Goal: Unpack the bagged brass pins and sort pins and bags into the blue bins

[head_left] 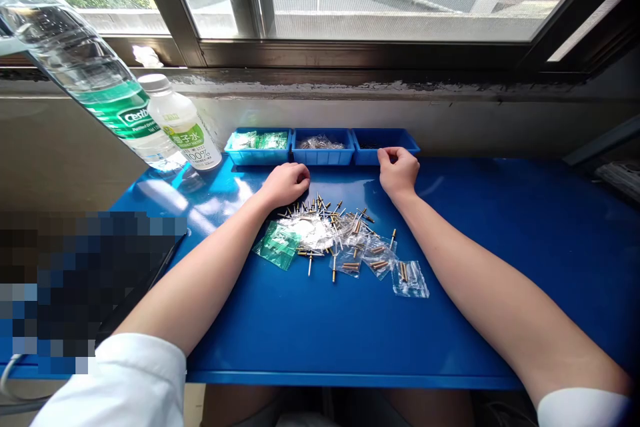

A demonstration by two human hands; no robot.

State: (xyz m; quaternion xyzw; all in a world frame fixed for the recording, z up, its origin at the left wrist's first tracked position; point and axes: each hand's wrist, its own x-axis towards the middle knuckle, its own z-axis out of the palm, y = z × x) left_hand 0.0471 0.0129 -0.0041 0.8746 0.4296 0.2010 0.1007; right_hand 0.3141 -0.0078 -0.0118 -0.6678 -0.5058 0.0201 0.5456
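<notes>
My left hand [287,185] rests on the blue table just behind the pile, its fingers curled in and nothing visible in them. My right hand [400,172] is at the front edge of the right blue bin [411,141], thumb and fingers pinched together; whatever they hold, if anything, is too small to make out. Small dark pieces [369,145] lie in that bin. Between my forearms spreads a heap of loose pop rivets [334,267] with brass-coloured bodies and silver stems. Among them are small clear zip bags [411,280] holding brass-coloured pieces, and a green-tinted bag [278,245].
The left bin [257,157] holds green-tinted packets, the middle bin [323,157] a mound of small metallic pieces. A large water bottle [95,67] and a white bottle [183,123] stand at the back left. Behind the blue table [350,340] are a wall and window.
</notes>
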